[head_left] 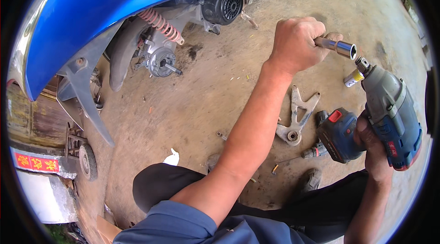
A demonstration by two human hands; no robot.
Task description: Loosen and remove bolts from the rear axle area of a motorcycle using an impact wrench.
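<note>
My left hand [300, 42] is closed around a long chrome socket [340, 48], its open end pointing right. My right hand [372, 150] grips the handle of a blue and grey cordless impact wrench [389, 102], with a battery at its base. The wrench's bare square drive [363, 64] sits just below the socket's mouth, with a small gap between them. Beyond my left arm stands a blue scooter [114, 5]. Its rear hub [161, 62] has a bare axle sticking out and no wheel on it. A red coil shock absorber [160, 25] hangs loose-ended above the hub.
A grey metal bracket [293, 129] lies on the concrete floor [183, 106]. Near it, partly hidden behind the battery, is another power tool [315, 151]. A small yellow and white can [353, 78] is behind the wrench. A cart wheel [87, 161] stands at the left.
</note>
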